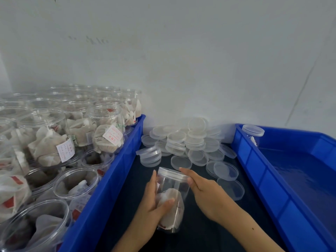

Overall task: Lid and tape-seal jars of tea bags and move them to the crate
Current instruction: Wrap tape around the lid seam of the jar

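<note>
two hands on one jar [171,199], left hand [154,200] gripping its body, right hand [201,190] pinching its lid [172,173], between blue crates [272,179]

- I am at a small packing station, more workshop than home.
- To my left a blue plastic crate [127,153] is crowded with clear plastic jars of paper tea bags [107,131], all alike.
- Ahead, a heap of clear round plastic lids [185,142] lies on the dark work surface [200,233].
- To my right stands a second blue plastic crate [272,188].
- Behind is a bare, scuffed white wall [181,60].
</note>
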The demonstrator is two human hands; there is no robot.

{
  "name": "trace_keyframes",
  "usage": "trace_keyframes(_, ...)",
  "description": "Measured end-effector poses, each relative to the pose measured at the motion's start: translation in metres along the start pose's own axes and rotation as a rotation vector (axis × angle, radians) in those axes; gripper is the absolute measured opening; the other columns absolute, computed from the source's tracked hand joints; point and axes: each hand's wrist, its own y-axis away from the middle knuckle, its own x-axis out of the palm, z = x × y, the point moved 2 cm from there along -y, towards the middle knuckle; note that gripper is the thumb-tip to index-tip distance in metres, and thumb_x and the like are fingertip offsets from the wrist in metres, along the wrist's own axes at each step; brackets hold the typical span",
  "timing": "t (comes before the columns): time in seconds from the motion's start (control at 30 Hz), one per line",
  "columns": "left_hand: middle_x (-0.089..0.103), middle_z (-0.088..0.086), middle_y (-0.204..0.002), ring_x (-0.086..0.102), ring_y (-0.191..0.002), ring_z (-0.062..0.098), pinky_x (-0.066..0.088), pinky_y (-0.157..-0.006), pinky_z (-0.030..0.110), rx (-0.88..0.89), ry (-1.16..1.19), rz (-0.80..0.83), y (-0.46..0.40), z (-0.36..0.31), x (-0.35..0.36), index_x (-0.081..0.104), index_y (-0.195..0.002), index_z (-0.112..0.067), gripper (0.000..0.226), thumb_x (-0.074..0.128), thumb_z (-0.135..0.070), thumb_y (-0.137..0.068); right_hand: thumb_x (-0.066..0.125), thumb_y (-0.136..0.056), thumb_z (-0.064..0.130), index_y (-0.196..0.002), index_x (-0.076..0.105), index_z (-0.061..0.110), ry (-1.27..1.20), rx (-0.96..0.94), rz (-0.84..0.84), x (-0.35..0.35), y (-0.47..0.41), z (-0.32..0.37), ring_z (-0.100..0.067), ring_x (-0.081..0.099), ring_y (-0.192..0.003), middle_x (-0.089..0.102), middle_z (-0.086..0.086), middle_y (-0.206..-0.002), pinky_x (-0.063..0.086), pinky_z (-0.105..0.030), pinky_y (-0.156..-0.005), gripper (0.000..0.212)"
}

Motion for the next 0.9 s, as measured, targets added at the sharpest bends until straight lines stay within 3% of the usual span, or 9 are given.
trace_keyframes(0.07, 0.035, -0.034, -0.131, 0.04, -0.111, -0.029, 0.041, -0.083, 0.004, -0.014, -0.014, -0.027, -0.001, -0.009, 0.006, 0.009, -0.143, -0.051, 0.086, 0.07, -0.047, -0.082, 0.022, -0.105, 0.04, -0.143, 0.031, 0.051, 0.03, 0.013, -0.017, 0.003, 0.004, 0.007, -0.009, 0.058, -0.074, 0.058, 0.009, -0.078, 0.05, -0.031, -0.079, 0.04)
trace_keyframes(0.13, 0.049, -0.025, -0.123, 0.055, -0.102, -0.012, 0.042, -0.071, 0.011, -0.069, 0.038, -0.146, -0.004, -0.021, 0.011, 0.028, -0.134, -0.048, 0.083, 0.07, -0.068, -0.066, 0.021, -0.105, 0.038, -0.145, 0.025, 0.049, 0.089, -0.005, -0.044, 0.008, 0.008, 0.014, -0.011, 0.057, -0.074, 0.056, 0.008, -0.077, 0.048, -0.029, -0.073, 0.042)
trace_keyframes(0.27, 0.055, -0.023, -0.103, 0.055, -0.094, -0.004, 0.043, -0.072, 0.024, -0.127, -0.124, -0.4, -0.011, -0.023, 0.016, 0.035, -0.115, -0.045, 0.091, 0.062, -0.082, -0.037, 0.027, -0.105, 0.027, -0.15, 0.016, 0.045, 0.136, -0.022, -0.059, 0.014, 0.009, 0.022, -0.003, 0.047, -0.065, 0.044, 0.014, -0.074, 0.039, -0.019, -0.062, 0.05)
trace_keyframes(0.4, 0.06, -0.023, -0.095, 0.058, -0.085, -0.007, 0.042, -0.065, 0.019, -0.102, -0.111, -0.494, -0.015, -0.014, 0.011, 0.042, -0.104, -0.046, 0.078, 0.065, -0.081, -0.038, 0.026, -0.106, 0.03, -0.152, 0.006, 0.043, 0.099, -0.022, 0.001, 0.013, 0.012, 0.026, -0.005, 0.054, -0.084, 0.047, 0.013, -0.091, 0.046, -0.024, -0.079, 0.052)
trace_keyframes(0.5, 0.063, -0.02, -0.094, 0.06, -0.084, -0.005, 0.042, -0.064, 0.019, -0.113, -0.05, -0.502, -0.019, -0.009, 0.005, 0.047, -0.101, -0.044, 0.077, 0.065, -0.082, -0.036, 0.028, -0.105, 0.034, -0.141, 0.02, 0.043, 0.059, -0.023, -0.02, 0.008, 0.014, 0.027, -0.011, 0.057, -0.088, 0.055, 0.003, -0.105, 0.048, -0.029, -0.077, 0.038)
trace_keyframes(0.6, 0.066, -0.014, -0.099, 0.064, -0.09, 0.002, 0.046, -0.07, 0.024, -0.119, -0.012, -0.498, -0.023, -0.004, 0.001, 0.055, -0.111, -0.033, 0.088, 0.068, -0.08, -0.037, 0.038, -0.103, 0.029, -0.105, 0.032, 0.042, 0.055, -0.072, -0.071, 0.0, 0.011, 0.027, -0.011, 0.047, -0.061, 0.053, 0.004, -0.078, 0.039, -0.025, -0.055, 0.014)
trace_keyframes(0.67, 0.067, -0.012, -0.099, 0.064, -0.091, 0.004, 0.047, -0.07, 0.024, -0.108, -0.021, -0.495, -0.024, -0.003, -0.001, 0.058, -0.11, -0.029, 0.088, 0.068, -0.079, -0.039, 0.039, -0.102, 0.029, -0.098, 0.041, 0.037, 0.09, -0.061, -0.041, -0.005, 0.007, 0.026, -0.011, 0.048, -0.059, 0.053, 0.005, -0.073, 0.041, -0.028, -0.056, 0.009)
trace_keyframes(0.8, 0.069, -0.01, -0.098, 0.066, -0.09, 0.004, 0.051, -0.076, 0.026, -0.081, -0.014, -0.444, -0.026, -0.004, -0.003, 0.06, -0.107, -0.028, 0.087, 0.069, -0.08, -0.037, 0.042, -0.101, 0.032, -0.095, 0.061, 0.032, 0.162, -0.011, 0.039, -0.013, 0.001, 0.023, -0.009, 0.058, -0.073, 0.062, 0.008, -0.082, 0.051, -0.032, -0.072, 0.02)
trace_keyframes(0.9, 0.069, -0.011, -0.092, 0.066, -0.081, -0.003, 0.048, -0.07, 0.019, -0.068, 0.005, -0.434, -0.025, -0.006, -0.005, 0.061, -0.099, -0.03, 0.076, 0.07, -0.075, -0.039, 0.037, -0.102, 0.039, -0.095, 0.06, 0.03, 0.324, -0.008, 0.062, -0.015, -0.003, 0.02, -0.009, 0.053, -0.071, 0.056, 0.009, -0.075, 0.042, -0.028, -0.065, 0.026)
